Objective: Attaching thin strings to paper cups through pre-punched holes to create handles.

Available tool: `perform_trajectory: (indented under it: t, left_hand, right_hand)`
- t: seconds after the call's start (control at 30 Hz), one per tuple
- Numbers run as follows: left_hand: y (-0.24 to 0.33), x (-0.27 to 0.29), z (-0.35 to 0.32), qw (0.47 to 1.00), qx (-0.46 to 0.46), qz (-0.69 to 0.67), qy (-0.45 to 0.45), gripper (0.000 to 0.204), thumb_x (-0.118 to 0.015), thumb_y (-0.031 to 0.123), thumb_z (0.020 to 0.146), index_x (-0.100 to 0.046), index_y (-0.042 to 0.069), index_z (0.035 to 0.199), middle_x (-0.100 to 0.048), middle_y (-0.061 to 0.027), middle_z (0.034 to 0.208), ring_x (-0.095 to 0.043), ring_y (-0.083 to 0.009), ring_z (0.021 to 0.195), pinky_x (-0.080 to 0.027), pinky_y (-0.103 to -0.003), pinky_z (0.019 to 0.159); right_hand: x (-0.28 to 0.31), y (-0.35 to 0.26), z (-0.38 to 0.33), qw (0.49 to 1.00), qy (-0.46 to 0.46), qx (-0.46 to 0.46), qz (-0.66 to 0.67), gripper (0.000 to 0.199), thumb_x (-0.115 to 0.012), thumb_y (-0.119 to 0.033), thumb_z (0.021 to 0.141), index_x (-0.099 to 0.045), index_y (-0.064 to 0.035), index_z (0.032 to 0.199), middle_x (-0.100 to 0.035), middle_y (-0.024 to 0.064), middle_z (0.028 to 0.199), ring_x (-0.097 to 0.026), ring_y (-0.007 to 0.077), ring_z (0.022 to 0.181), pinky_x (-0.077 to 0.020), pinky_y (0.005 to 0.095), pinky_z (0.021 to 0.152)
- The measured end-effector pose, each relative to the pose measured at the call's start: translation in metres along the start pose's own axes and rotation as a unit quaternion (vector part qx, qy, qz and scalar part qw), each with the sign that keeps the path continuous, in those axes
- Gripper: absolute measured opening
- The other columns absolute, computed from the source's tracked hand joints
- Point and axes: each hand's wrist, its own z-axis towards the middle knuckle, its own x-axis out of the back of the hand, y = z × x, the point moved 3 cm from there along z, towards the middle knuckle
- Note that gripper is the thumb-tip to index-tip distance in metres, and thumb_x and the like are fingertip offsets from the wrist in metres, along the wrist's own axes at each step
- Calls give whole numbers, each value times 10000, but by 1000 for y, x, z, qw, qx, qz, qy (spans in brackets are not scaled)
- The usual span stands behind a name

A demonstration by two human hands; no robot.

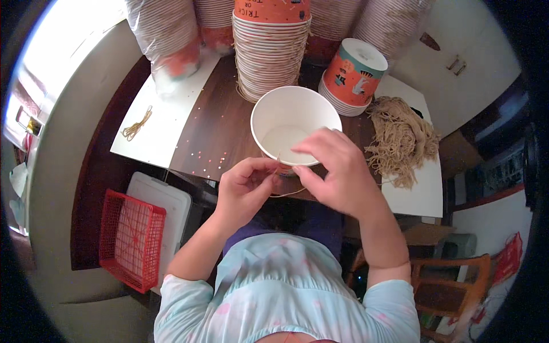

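Note:
A white paper bucket stands at the table's near edge, its mouth tilted toward me so that the bare inside shows. My left hand is closed in a pinch on a thin tan cord at the near rim. The cord loops below the rim toward the right hand. My right hand is slightly blurred, its thumb by the outside of the rim and its curled fingers over the mouth, with a gap between them. Much of the bucket's outer wall is hidden.
Behind stands a tall stack of nested buckets, with bagged stacks beside it. Upside-down orange buckets and a heap of tan cords are at right. A cord bundle lies left; a red basket is below.

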Motion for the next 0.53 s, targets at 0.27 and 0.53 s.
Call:
perform_trajectory:
  t: [0.27,0.53]
  left_hand:
    - [4,-3,-3,987,-70,139,33,224,-605,-40,820,-578,-31,1042,-661,-86,961,-638,-99,822,-520,-225,689]
    - [11,-6,-13,834,-345,404,148,217,-614,-69,789,-616,27,984,-658,-81,906,-624,-236,686,-519,-274,607]
  right_hand:
    - [-33,14,5,981,-115,109,-110,169,-635,-95,750,-591,-29,900,-577,95,888,-563,280,772,-445,380,697]
    - [-51,-17,-42,946,84,141,-281,254,-602,-100,718,-613,-14,956,-575,61,929,-520,207,786,-407,350,677]
